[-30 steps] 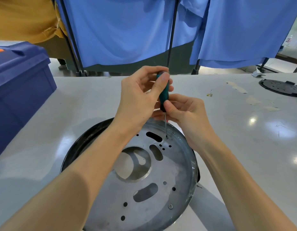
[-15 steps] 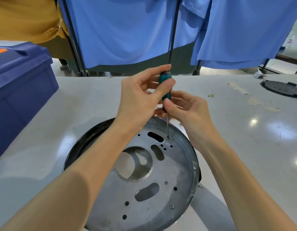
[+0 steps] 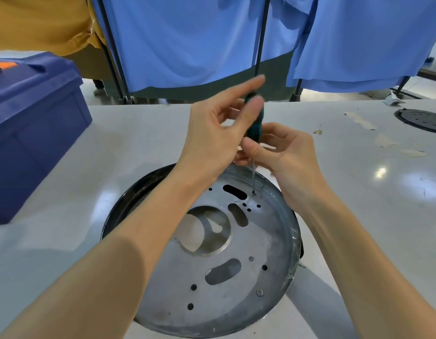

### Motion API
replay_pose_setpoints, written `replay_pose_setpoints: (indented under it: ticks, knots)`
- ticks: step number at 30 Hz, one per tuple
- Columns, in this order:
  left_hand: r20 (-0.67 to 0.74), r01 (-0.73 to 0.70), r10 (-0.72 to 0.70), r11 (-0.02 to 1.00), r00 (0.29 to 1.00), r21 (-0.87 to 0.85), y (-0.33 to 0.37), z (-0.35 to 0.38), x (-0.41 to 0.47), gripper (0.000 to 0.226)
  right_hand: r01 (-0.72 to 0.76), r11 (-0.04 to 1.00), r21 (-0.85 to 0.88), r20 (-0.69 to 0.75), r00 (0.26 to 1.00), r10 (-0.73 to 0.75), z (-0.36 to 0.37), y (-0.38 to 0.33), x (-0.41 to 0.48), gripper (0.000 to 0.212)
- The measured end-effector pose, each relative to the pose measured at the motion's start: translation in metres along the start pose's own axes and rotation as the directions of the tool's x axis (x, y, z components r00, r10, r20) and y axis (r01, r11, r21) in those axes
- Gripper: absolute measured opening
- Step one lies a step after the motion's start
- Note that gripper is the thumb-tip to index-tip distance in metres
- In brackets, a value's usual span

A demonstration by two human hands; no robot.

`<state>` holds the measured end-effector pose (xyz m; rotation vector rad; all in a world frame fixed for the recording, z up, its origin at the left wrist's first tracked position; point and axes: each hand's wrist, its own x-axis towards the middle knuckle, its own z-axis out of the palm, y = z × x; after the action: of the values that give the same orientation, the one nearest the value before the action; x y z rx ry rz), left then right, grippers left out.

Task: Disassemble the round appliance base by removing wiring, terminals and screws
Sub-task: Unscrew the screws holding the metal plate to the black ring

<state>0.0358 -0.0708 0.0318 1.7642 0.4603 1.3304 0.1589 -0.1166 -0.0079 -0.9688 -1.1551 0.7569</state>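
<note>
Base: the round metal base [image 3: 268,231] is lying on the white table [image 3: 359,216], near centre.
Screwdriver: we are holding the green-handled screwdriver [image 3: 255,127] upright, tip in a hole at the base's far edge.
Left: our left hand [image 3: 212,140] is pinching the handle top; fingers blurred.
Right: our right hand [image 3: 288,155] is pinching the handle's lower end.
Surroundings: a blue bin [image 3: 35,133] is standing left; a black disc [image 3: 422,118] is lying far right.

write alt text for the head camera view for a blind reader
A person's left hand and right hand hold a green-handled screwdriver upright, tip down near the far rim of a round grey metal appliance base on a white table. A blue plastic bin stands at left.
</note>
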Motion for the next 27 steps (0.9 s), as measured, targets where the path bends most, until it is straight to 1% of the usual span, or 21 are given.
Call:
replay_pose_setpoints:
  ticks: [2,4,5,8,10,13,14,17,19,21,23,25,27]
  knots:
    - [-0.015,-0.003,0.004,0.997,1.000,0.077,0.0002,0.0018,-0.0012,0.025,0.014,1.000,-0.027,-0.019,1.000,-0.014,0.0022,0.0005,0.0001,0.012]
    - [-0.006,0.007,-0.006,0.996,1.000,0.092,0.0005,0.0010,-0.0011,0.019,-0.036,0.999,0.012,0.014,0.999,0.035,0.0014,-0.0007,0.0012,0.012]
    - [0.007,0.023,-0.024,0.998,1.000,0.059,0.0002,-0.0002,-0.0005,0.016,-0.068,0.997,0.039,0.041,0.997,0.066,-0.0002,-0.0017,0.0020,0.013]
    - [0.030,0.070,-0.067,0.994,0.997,-0.089,-0.0025,-0.0055,0.0021,0.021,-0.128,0.988,0.082,0.110,0.987,0.119,-0.0029,-0.0031,0.0022,0.018]
    - [0.018,0.059,-0.057,0.994,0.998,-0.088,-0.0028,-0.0069,0.0032,0.021,-0.111,0.992,0.061,0.083,0.991,0.106,-0.0015,-0.0015,0.0004,0.021]
    - [-0.011,0.014,-0.014,1.000,1.000,-0.026,-0.0025,-0.0049,0.0027,0.022,-0.032,0.999,-0.041,-0.029,0.999,0.030,-0.0008,-0.0004,-0.0011,0.027]
    - [-0.031,0.002,-0.002,1.000,1.000,0.003,-0.0026,-0.0033,0.0025,0.021,-0.024,0.999,-0.044,-0.033,0.999,0.022,-0.0013,-0.0007,-0.0010,0.024]
    - [-0.088,0.002,0.004,0.998,0.996,0.067,-0.0024,0.0007,0.0022,0.021,-0.061,0.998,-0.009,0.028,0.998,0.061,-0.0030,-0.0009,0.0006,0.009]
    - [-0.059,0.036,-0.036,0.999,0.998,0.001,-0.0027,-0.0005,0.0022,0.020,-0.098,0.995,0.017,0.068,0.993,0.097,-0.0044,-0.0014,0.0018,0.011]
    - [0.026,0.063,-0.061,0.993,0.998,-0.101,-0.0042,-0.0038,0.0021,0.018,-0.121,0.992,0.044,0.088,0.989,0.117,-0.0064,-0.0027,0.0019,0.014]
    - [0.058,0.084,-0.078,0.989,0.995,-0.118,-0.0035,-0.0058,0.0029,0.020,-0.102,0.994,0.042,0.069,0.993,0.099,-0.0066,-0.0032,0.0008,0.012]
    - [0.011,0.079,-0.078,0.993,0.997,-0.087,-0.0014,-0.0052,0.0028,0.017,-0.047,0.999,-0.011,0.012,0.999,0.047,-0.0041,-0.0020,-0.0003,0.013]
    - [-0.069,0.042,-0.041,0.999,0.997,0.009,-0.0012,-0.0032,0.0019,0.022,-0.010,0.999,-0.051,-0.022,1.000,0.009,-0.0008,-0.0007,-0.0002,0.018]
